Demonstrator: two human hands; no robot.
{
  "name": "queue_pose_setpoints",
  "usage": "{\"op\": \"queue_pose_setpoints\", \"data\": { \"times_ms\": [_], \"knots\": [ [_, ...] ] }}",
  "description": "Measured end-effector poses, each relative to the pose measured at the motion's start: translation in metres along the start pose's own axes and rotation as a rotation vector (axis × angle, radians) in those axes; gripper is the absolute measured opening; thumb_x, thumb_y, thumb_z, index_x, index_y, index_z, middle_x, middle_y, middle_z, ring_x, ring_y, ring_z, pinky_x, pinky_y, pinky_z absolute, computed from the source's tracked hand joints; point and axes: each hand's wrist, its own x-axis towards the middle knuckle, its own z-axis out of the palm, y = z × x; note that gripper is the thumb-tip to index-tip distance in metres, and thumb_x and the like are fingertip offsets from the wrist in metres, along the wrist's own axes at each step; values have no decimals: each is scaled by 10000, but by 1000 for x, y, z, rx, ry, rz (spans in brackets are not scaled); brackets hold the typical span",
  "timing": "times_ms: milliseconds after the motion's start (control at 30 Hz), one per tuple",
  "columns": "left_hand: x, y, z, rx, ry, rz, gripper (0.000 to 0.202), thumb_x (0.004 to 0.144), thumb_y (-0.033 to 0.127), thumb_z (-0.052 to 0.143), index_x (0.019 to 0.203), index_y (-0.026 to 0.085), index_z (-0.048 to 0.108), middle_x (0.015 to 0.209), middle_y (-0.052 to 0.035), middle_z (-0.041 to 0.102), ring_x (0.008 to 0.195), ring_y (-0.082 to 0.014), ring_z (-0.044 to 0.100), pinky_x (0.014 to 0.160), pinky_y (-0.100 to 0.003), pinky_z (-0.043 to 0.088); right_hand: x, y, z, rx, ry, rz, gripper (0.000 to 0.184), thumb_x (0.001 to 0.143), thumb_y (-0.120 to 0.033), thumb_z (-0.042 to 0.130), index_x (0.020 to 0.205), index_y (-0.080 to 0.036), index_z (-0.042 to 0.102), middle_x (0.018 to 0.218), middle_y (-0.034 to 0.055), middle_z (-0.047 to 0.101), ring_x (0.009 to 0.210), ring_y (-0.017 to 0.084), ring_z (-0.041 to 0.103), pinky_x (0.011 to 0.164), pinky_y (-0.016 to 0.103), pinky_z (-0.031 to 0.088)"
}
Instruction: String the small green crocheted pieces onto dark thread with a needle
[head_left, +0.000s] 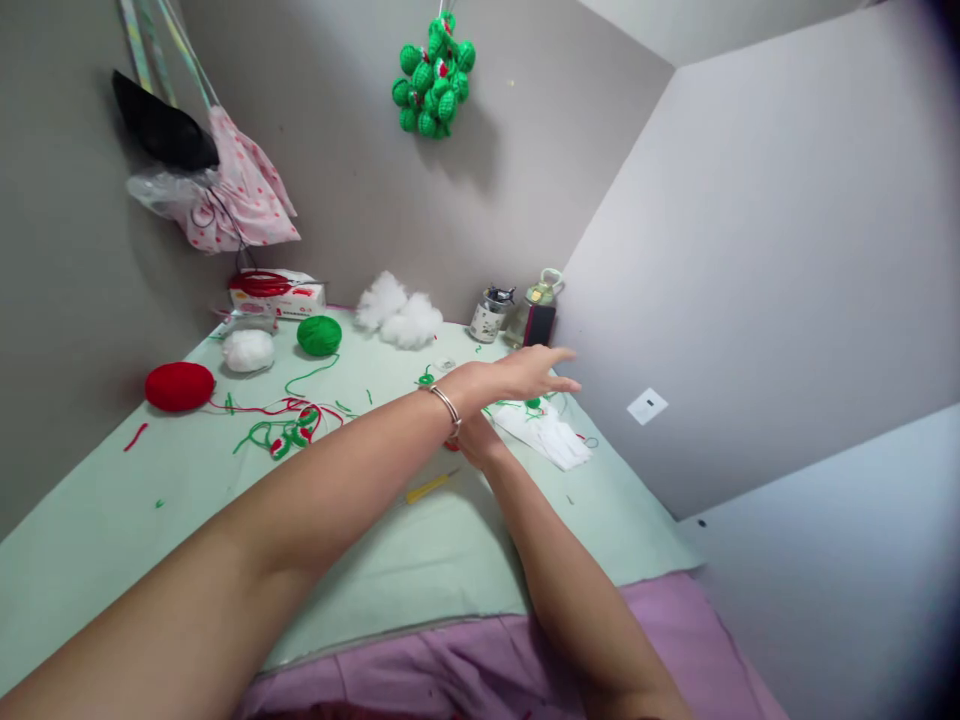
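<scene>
My left hand (536,373) reaches across to the right, thumb and fingers apart, with nothing seen in it. It is above the table, in front of a dark phone (540,326) that leans by a bottle. My right hand (478,440) is crossed beneath my left wrist, which hides its fingers. A bit of something red (451,446) shows beside it, too covered to name. Close to that hand lies a yellow-handled crochet hook (429,487). White tissue-like sheets (551,437) with green scraps are just right of my hands.
Left on the table are red yarn (180,387), white yarn (248,351), green yarn (319,336) and small crocheted pieces (292,433) among loose strands. White stuffing (399,312), a jar (488,315) and a bottle (545,290) stand along the back wall. Green crocheted balls (435,80) hang above.
</scene>
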Motion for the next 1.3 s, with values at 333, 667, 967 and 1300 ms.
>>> {"op": "queue_pose_setpoints", "data": {
  "times_ms": [333,667,967,1300],
  "knots": [
    [-82,-24,-56,-109,329,-103,321,837,445,676,674,178,603,1009,-96,741,986,-245,652,905,-360,462,4,-8,-5,227,-25,86,423,695,-458,828,963,-161,688,796,49,709,621,132,621,539,244,482],
    [-211,-56,-60,-316,616,-378,443,827,553,721,1085,204,631,1122,-65,690,1054,-236,652,969,-383,489,0,-17,-2,221,-3,94,344,661,-300,871,930,-171,698,695,-32,626,559,74,494,519,205,393],
    [-236,-73,-20,-633,488,-466,470,789,588,746,984,180,618,887,-38,724,801,-209,713,829,-357,549,-22,-5,48,39,-159,15,404,671,-307,855,1036,-206,714,920,14,683,809,150,587,733,268,466],
    [-239,-85,-20,-550,499,-516,508,797,688,672,808,185,602,713,1,646,684,-183,640,683,-302,509,-27,-8,46,93,-256,82,397,783,-512,780,996,-178,751,912,45,712,848,177,649,841,317,537]
  ]
}}
